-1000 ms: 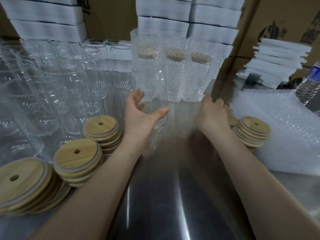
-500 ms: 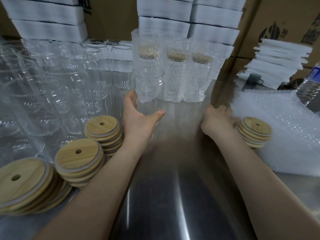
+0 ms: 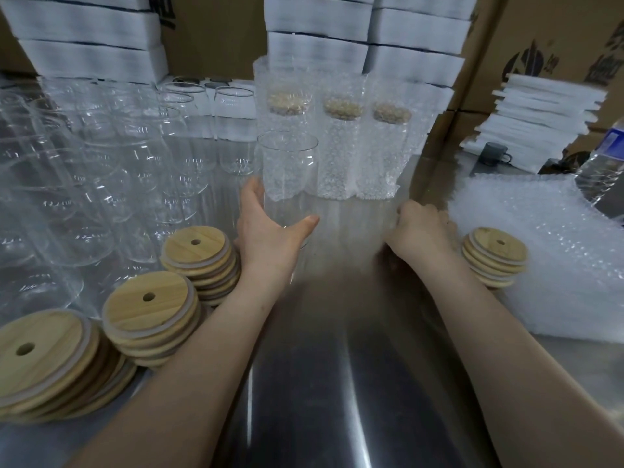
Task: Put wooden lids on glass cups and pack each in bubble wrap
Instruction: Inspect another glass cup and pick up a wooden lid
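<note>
1. While the left hand (image 3: 270,238) curls thumb and fingers round the lower body of an open glass cup (image 3: 288,173), the cup stands upright over the middle of the steel table (image 3: 337,366), just in front of three wrapped cups (image 3: 337,146). Whether its base rests on the table cannot be told.
2. The right hand (image 3: 422,228) lies knuckles-up with its fingers curled, just beside a short stack of wooden lids (image 3: 494,256) at the edge of the bubble wrap (image 3: 557,265). What it pinches, if anything, is hidden.
3. The cup looks thin-walled, stiff, light and smooth, so probably slippery and easily chipped. The crowd of bare cups (image 3: 135,157) to the left is near enough to knock.
4. A hold low round the wall, as now, seems best, because it leaves the rim free for a lid.
5. A lid should be rigid and light. Lifting the top one by its edge and seating it squarely looks sensible.
6. The wrap is soft and limp, and likely needs both hands.
</note>
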`<action>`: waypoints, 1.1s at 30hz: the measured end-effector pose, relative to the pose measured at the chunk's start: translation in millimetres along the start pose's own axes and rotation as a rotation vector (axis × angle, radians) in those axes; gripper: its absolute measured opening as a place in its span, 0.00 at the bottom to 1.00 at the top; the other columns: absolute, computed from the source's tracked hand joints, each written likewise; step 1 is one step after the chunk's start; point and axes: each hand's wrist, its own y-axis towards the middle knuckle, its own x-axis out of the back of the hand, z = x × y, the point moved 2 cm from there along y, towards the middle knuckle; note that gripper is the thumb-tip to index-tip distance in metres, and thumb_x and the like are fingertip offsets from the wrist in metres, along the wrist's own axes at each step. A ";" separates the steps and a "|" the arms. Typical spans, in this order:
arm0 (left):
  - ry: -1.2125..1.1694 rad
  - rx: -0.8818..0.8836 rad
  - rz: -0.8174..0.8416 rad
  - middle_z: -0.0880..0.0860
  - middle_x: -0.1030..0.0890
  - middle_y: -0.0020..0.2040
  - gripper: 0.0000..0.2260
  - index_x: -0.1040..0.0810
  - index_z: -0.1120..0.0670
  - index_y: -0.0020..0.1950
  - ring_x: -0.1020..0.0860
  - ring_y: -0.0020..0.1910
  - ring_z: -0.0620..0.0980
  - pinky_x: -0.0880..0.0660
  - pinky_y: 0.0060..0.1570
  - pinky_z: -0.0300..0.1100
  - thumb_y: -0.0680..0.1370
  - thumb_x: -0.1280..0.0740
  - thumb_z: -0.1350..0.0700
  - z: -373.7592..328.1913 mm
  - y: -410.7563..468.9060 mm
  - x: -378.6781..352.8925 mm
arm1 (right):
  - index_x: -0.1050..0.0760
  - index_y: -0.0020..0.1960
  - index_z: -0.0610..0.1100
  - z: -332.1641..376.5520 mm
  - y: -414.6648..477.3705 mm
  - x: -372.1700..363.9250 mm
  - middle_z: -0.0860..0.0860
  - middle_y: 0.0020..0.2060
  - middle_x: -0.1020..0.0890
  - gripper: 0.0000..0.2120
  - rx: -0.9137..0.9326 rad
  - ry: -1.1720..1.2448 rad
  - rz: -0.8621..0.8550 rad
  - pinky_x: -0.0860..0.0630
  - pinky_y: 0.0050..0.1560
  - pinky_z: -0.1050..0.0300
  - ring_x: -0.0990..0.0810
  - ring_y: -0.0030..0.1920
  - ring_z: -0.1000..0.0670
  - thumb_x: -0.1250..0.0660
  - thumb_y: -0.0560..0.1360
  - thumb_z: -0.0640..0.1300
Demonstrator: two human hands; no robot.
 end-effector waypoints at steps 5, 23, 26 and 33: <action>0.053 -0.025 -0.013 0.42 0.33 0.67 0.40 0.40 0.50 0.76 0.34 0.73 0.50 0.38 0.72 0.58 0.69 0.21 0.54 -1.9 -0.8 -0.7 | 0.26 0.65 0.46 16.0 -7.8 6.2 0.48 0.48 0.21 0.16 0.143 0.793 -0.092 0.30 0.46 0.62 0.23 0.49 0.50 0.35 0.78 0.48; 0.056 -0.039 -0.034 0.51 0.36 0.76 0.45 0.45 0.50 0.78 0.38 0.76 0.51 0.40 0.74 0.58 0.69 0.22 0.53 4.6 -0.1 -4.6 | 0.27 0.60 0.44 43.3 -27.3 -16.4 0.42 0.45 0.14 0.13 -0.024 1.886 0.580 0.19 0.32 0.55 0.14 0.42 0.40 0.44 0.84 0.51; 0.052 -0.040 -0.035 0.52 0.37 0.76 0.46 0.45 0.51 0.78 0.39 0.76 0.51 0.40 0.74 0.56 0.68 0.21 0.53 6.0 0.2 -5.4 | 0.27 0.59 0.45 41.7 -25.8 -17.3 0.42 0.47 0.14 0.10 0.018 1.852 0.517 0.21 0.30 0.57 0.14 0.42 0.41 0.41 0.83 0.50; 0.036 -0.040 -0.037 0.54 0.37 0.76 0.47 0.45 0.54 0.78 0.39 0.76 0.50 0.41 0.75 0.51 0.67 0.20 0.52 6.8 0.7 -6.5 | 0.26 0.56 0.46 39.9 -25.5 -16.0 0.43 0.47 0.14 0.09 0.083 1.809 0.432 0.24 0.25 0.60 0.14 0.40 0.42 0.31 0.78 0.40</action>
